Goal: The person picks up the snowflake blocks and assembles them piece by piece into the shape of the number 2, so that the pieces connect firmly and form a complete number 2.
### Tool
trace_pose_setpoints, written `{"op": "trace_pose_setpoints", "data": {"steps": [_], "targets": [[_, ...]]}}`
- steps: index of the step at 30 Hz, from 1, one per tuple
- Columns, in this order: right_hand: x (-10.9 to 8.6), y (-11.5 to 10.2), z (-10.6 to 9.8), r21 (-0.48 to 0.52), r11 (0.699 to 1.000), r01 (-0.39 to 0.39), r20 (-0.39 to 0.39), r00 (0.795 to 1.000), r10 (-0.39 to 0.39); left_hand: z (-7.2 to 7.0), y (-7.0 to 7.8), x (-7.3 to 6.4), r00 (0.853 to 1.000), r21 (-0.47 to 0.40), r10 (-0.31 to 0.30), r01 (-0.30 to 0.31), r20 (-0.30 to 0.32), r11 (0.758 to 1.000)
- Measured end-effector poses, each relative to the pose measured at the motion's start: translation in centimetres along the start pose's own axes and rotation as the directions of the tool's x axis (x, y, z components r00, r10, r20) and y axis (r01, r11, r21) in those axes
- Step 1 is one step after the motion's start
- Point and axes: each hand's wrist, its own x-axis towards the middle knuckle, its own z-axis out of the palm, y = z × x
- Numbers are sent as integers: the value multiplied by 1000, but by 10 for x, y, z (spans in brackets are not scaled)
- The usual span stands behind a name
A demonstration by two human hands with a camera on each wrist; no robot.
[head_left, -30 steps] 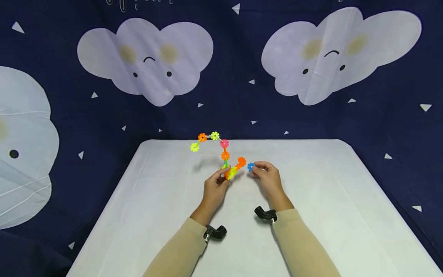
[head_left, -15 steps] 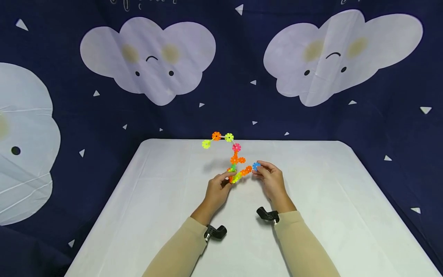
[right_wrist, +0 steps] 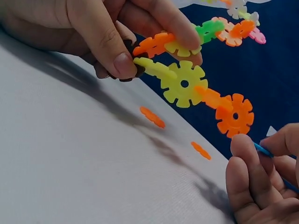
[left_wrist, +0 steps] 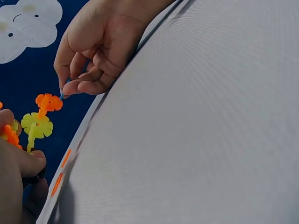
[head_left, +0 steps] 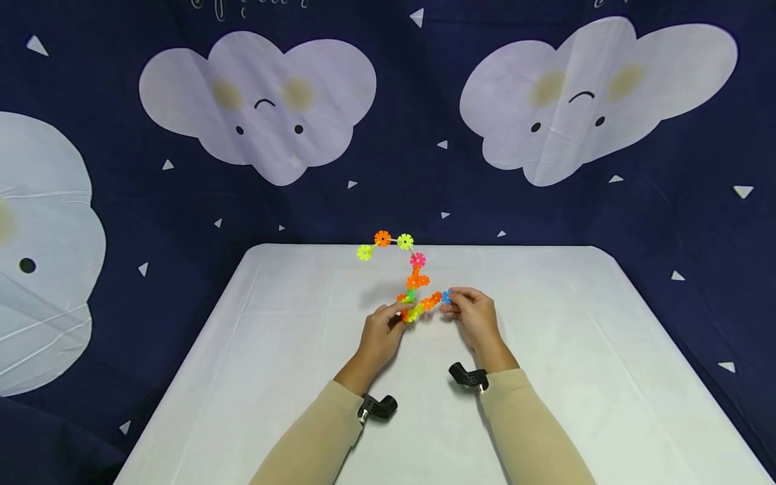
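Observation:
My left hand (head_left: 380, 335) pinches a chain of joined plastic snowflake discs (head_left: 418, 260) above the white table, holding it at a dark disc (right_wrist: 140, 70). One branch curves up and away to the left in orange, green, pink and yellow. The other, shorter branch runs right through a yellow disc (right_wrist: 185, 84) to an orange end disc (right_wrist: 242, 122). Between thumb and fingers, my right hand (head_left: 477, 322) grips a blue snowflake disc (head_left: 446, 297), seen nearly edge-on in the right wrist view. Its edge is right at the rim of the orange end disc.
Two loose orange discs, a nearer one (right_wrist: 152, 116) and another (right_wrist: 201, 150), lie flat on the white table (head_left: 545, 404) under the chain. A dark blue cloth (head_left: 418, 101) with printed clouds hangs behind the table. Black camera mounts (head_left: 378, 407) sit on both wrists.
The chain has swung right and turned in my left hand, which has shifted slightly right. The blue disc has come from apart to the rim of the orange end disc.

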Motion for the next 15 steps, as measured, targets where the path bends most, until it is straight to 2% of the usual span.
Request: {"op": "trace_pose_setpoints", "data": {"steps": [4,8,15], "targets": [[1,-1,-1,35,999,-11,-19,1000,12,0,0,1,999,15,41,-41,-4,999],[2,-2,-1,112,994,-13,-37,999,17,-1,0,2,999,23,42,-42,9,999],[0,-2,-1,64,998,-24,9,1000,24,-1,2,1,1000,17,21,-22,14,1000]]}}
